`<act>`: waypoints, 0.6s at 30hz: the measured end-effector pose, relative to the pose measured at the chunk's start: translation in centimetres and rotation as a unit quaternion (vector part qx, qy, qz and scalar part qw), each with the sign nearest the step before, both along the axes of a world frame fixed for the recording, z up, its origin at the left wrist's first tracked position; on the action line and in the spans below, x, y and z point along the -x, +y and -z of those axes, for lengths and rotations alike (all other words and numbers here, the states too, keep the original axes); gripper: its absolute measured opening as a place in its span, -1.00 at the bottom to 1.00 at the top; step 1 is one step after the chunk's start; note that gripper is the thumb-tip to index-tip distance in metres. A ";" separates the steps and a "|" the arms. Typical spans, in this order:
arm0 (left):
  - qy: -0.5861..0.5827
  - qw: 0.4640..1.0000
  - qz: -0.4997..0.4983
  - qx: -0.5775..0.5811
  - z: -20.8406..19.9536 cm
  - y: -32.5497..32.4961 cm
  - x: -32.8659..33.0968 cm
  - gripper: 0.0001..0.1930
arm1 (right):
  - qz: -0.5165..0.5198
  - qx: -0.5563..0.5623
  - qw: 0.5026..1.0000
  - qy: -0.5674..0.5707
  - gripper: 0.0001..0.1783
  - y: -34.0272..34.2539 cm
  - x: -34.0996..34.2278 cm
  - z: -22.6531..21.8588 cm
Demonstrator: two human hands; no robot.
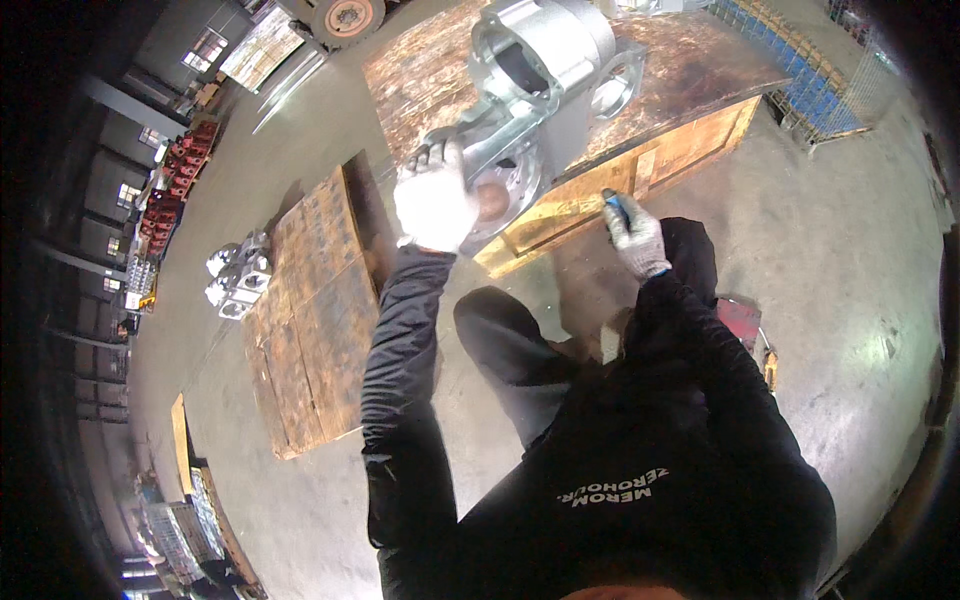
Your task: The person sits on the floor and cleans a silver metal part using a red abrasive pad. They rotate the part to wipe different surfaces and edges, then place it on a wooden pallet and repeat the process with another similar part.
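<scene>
A large silver cast-metal housing (560, 110) with round openings and flanged rims rests on a wooden crate (690, 100) in front of me. My left hand (437, 205), in a white glove, lies at the housing's near left edge, its fingers curled over the rim. The glove is bright with glare. To the right, near the crate's front side, my right hand (635, 240), also gloved, is closed around a small blue tool (615, 203) with a dark end. Most of that tool is hidden in my fingers, so its kind does not show. It is apart from the housing.
Left of me stands a low wooden platform (315, 310), with several smaller metal castings (238, 272) on the floor beyond it. A blue wire cage (800, 75) is at the far right. By my right leg lies a red object (740, 320).
</scene>
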State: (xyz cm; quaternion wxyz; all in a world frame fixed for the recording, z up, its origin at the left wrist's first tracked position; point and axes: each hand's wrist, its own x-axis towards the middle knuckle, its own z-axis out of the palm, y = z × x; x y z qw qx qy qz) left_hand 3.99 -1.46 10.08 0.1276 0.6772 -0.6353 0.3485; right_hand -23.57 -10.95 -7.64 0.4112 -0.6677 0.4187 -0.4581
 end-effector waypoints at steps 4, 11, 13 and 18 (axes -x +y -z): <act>0.043 0.995 -0.015 -0.091 -1.4 -0.2 -3.1 -0.44 | 0.036 0.033 0.994 0.096 -0.66 -1.9 4.2 -3.3; 0.043 0.991 -0.001 -0.129 -1.8 -0.9 -13.8 -0.33 | 0.052 0.138 0.971 0.188 -0.64 -4.7 4.7 -6.5; 0.143 0.966 -0.035 -0.213 -3.6 -2.1 -10.8 -0.14 | 0.048 0.224 0.962 0.149 -0.66 -5.7 3.8 -4.3; 0.601 0.751 0.271 -0.039 -8.5 -3.3 -8.7 -0.27 | 0.156 0.235 0.942 0.179 -0.74 -5.5 -0.2 -1.0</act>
